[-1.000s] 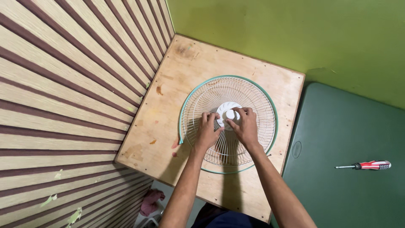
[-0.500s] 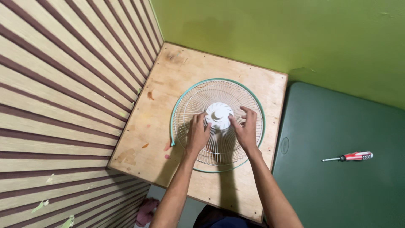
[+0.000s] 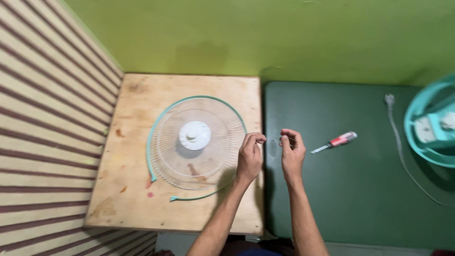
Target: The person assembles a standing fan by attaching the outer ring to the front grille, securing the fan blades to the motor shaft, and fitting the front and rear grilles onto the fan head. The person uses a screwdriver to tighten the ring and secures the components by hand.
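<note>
The fan grille (image 3: 196, 143) lay flat on the wooden desk (image 3: 137, 189), its teal rim band sprung loose at the near edge. Just right of it, both hands hovered. The left hand (image 3: 250, 158) and right hand (image 3: 292, 151) each had a pinched grip, fingertips together; whether they held anything was too small to tell. A screwdriver (image 3: 334, 141) lay further right on the green mat (image 3: 360, 199). The fan body (image 3: 431, 125) was cut off at the right edge.

The teal fan body (image 3: 433, 125) is blurred and cut off by the right edge; whatever the pinched fingertips (image 3: 259, 138) hold is too small to tell.
</note>
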